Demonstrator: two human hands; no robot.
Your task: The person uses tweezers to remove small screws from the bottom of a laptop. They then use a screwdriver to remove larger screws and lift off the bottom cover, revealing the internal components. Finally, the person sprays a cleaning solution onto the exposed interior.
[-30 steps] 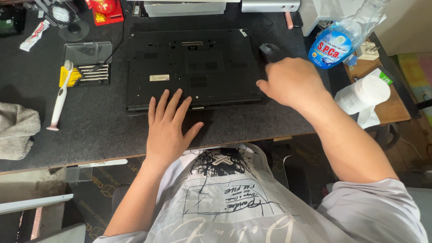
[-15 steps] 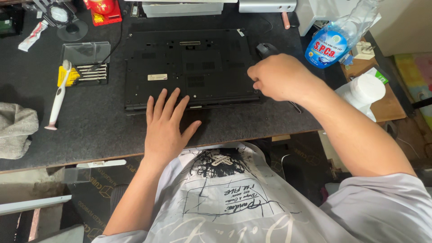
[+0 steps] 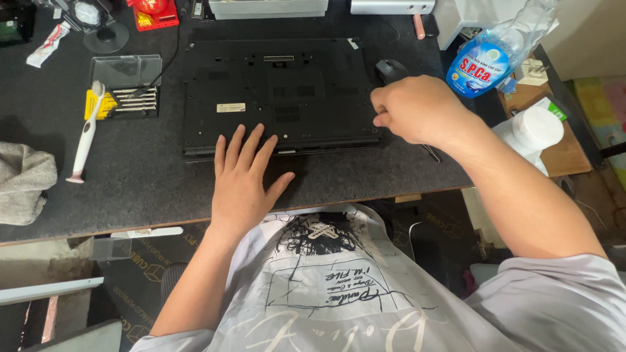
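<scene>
A black laptop (image 3: 280,91) lies upside down on the dark work mat, its underside facing up. My left hand (image 3: 244,176) rests flat with fingers spread, fingertips on the laptop's near edge. My right hand (image 3: 417,107) is curled into a loose fist at the laptop's right edge, fingers closed; whether it pinches a small tool is hidden. A black mouse (image 3: 390,68) sits just beyond my right hand.
An open screwdriver bit case (image 3: 127,91) and a white brush (image 3: 85,137) lie to the left. A grey cloth (image 3: 23,182) sits at the far left. A blue spray bottle (image 3: 486,62) and a white jar (image 3: 535,130) stand to the right.
My right hand has slid left from the mouse to the laptop's right edge and curled tighter. My left hand has stayed put.
</scene>
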